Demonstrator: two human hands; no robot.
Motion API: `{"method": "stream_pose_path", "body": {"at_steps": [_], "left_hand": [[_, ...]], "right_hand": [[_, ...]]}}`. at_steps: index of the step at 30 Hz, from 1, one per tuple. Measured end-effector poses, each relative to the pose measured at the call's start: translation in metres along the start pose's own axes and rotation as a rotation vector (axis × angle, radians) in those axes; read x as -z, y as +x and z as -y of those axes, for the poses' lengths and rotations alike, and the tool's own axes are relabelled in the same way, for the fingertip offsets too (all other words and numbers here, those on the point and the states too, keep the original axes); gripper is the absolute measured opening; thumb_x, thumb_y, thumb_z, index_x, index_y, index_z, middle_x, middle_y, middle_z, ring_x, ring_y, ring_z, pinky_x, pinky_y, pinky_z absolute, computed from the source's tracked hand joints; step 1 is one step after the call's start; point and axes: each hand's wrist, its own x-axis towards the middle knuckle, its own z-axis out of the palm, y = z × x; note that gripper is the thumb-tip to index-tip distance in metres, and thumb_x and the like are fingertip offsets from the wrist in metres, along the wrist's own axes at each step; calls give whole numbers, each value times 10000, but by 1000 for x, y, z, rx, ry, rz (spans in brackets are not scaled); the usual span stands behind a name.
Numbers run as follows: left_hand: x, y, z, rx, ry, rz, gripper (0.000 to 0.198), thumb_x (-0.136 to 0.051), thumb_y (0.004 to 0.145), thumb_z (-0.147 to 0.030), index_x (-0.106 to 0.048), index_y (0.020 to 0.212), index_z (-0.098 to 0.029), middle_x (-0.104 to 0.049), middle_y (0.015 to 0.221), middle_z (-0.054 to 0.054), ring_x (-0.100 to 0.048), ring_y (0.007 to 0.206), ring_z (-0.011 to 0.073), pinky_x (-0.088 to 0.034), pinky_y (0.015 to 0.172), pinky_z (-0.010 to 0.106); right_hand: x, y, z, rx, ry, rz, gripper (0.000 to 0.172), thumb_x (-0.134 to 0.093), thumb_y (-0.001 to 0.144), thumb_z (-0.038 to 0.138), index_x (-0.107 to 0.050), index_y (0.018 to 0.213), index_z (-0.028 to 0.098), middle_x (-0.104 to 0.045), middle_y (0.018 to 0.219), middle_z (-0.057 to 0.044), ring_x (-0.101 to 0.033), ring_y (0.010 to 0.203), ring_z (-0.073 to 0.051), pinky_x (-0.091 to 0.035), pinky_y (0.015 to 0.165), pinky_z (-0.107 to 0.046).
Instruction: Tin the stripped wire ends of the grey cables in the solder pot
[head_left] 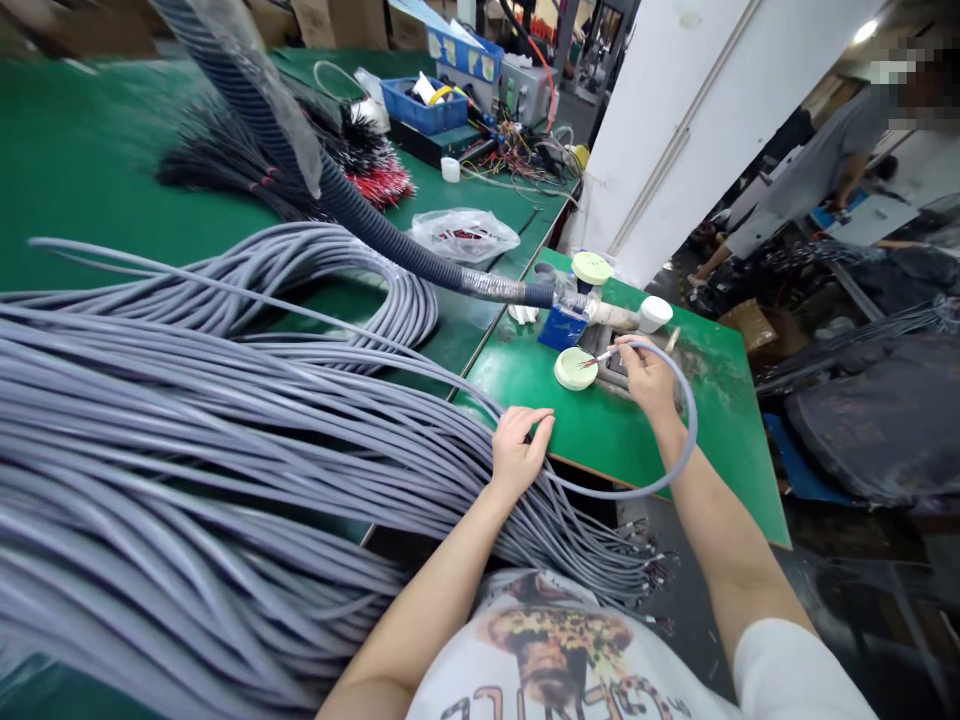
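Your R hand pinches grey cable end, tip pointing L; L hand curled on cable bundle, right beside it

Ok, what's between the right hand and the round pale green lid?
Head view: the thin wire end of the gray cable, pinched in the right hand, spans the gap, its tip reaching the lid; can't tell whether they touch.

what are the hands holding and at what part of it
The right hand holds a grey cable near its stripped end, between the fingers; the left hand grips the cable bundle partway along its length.
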Motion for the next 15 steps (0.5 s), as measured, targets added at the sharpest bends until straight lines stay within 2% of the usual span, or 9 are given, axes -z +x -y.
{"method": "stream_pose_path", "body": {"at_steps": [8,15], "left_hand": [[1,2,-1,-11,88,49,132,-588,860,-251,-693,911,-190,-704,835,49,-603,815,178,-454,787,339],[0,2,1,-8,96,60,135,-584,863,-250,-692,918,-189,-704,829,48,-602,809,174,-448,788,336]], "right_hand": [[-20,14,-11,-28,-74,88,285,-457,911,415,-654,971,218,-714,900,-29,-628,857,-201,-465,813,-323],[-25,17,-13,1,-182,132,274,-445,919,394,-659,969,231,-706,899,-24,-614,862,-207,-459,788,-317]]}}
